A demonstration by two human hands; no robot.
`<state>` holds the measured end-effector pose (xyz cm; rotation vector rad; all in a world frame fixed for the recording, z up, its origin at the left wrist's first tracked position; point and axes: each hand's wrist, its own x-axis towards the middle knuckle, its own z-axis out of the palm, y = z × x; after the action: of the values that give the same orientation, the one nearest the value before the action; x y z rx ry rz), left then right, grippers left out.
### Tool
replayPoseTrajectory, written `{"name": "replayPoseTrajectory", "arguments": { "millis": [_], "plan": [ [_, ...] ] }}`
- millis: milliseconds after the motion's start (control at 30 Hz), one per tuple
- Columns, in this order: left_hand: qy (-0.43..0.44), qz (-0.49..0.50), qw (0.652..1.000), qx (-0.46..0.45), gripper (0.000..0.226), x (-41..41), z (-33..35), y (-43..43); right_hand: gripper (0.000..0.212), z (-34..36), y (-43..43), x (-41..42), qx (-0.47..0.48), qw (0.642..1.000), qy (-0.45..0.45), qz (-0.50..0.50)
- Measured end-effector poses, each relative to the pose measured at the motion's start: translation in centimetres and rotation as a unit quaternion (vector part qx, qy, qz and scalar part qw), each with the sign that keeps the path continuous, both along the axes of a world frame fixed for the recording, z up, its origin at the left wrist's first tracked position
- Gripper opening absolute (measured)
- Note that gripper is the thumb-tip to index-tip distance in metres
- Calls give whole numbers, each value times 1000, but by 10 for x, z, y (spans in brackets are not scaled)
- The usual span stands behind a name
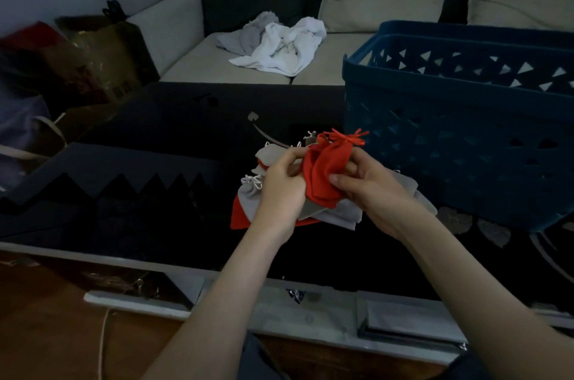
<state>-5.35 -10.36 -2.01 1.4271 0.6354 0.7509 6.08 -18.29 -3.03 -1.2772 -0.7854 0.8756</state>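
Head view: a red drawstring pouch [326,168] is being held up between both hands, just above a pile of grey and red pouches [248,198]. The pouch is being gripped along its left edge by the left hand [281,190], whose fingers are being kept curled on the fabric. Its lower right edge is being pinched by the right hand [372,193], with thumb and fingertips closed on the cloth. The neck of the pouch is being presented upward and away from the person, and the red cord ends [349,137] are being splayed above it. The pile is being supported by a dark table [174,118], right of its middle; white cords [253,182] are being shown on the grey pouches, and part of the pile is being hidden by the hands. A blue basket [450,131] with triangular cut-outs is being carried on the same table, just to the right of the right hand and apart from it. A dark sheet with a sawtooth edge [124,168] is being displayed on the left part of the table, well apart from the pile. Beyond the table, a crumpled white cloth [285,50] and a grey cloth [248,38], touching each other, are being borne on the seat of a light sofa [198,66]. A brown paper bag [102,53] is being seen beside the sofa's left arm.
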Motion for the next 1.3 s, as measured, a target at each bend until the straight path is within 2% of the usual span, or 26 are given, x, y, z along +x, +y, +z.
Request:
{"name": "replayPoseTrajectory", "arguments": {
  "millis": [200, 267, 333, 400, 500, 600, 667, 800, 900, 967, 1067, 1200, 1267, 1300],
  "plan": [
    [-73, 26, 995, -60, 41, 5, -4, 0, 35, -1, 5, 7, 17, 999, -20, -44],
    [-88, 23, 985, -147, 36, 7, -2, 0, 37, 0, 5, 7, 15, 999, -31, -35],
    [-104, -42, 954, -279, 28, 7, 4, 1, 37, 2, 4, 8, 13, 999, -42, -22],
    [-89, -105, 928, -346, 45, 4, 10, 2, 39, 4, 3, 7, 11, 998, -64, -25],
    [-63, -145, 939, -305, 57, 3, 12, 3, 41, 6, 2, 6, 6, 996, -76, -41],
    [-23, -120, 971, -206, 46, 9, 4, -1, 40, 2, 1, 6, -21, 996, -80, -45],
    [-6, -90, 981, -174, 40, 12, -1, -2, 34, 5, 0, 5, -34, 994, -97, -48],
    [-20, -58, 977, -203, 40, 13, -3, 3, 22, 11, -5, -2, 3, 996, -86, -34],
    [-21, -54, 974, -221, 41, 14, -2, 2, 9, 12, -5, -3, 23, 978, -176, -105],
    [-15, -50, 974, -219, 43, 15, -3, 2, 12, 14, -5, -1, 33, 971, -196, -132],
    [-23, -20, 975, -221, 46, 15, -4, 4, 17, 18, -9, -1, 43, 988, -126, -74],
    [-18, 23, 968, -251, 46, 17, -2, 6, 10, 18, -11, -2, 78, 996, -43, -27],
    [-2, 16, 968, -250, 47, 20, 1, 1, 12, 16, -11, 0, 63, 996, -45, -40],
    [7, 8, 967, -254, 47, 21, 2, -3, 14, 15, -11, 0, 37, 994, -79, -60]
  ]
}}
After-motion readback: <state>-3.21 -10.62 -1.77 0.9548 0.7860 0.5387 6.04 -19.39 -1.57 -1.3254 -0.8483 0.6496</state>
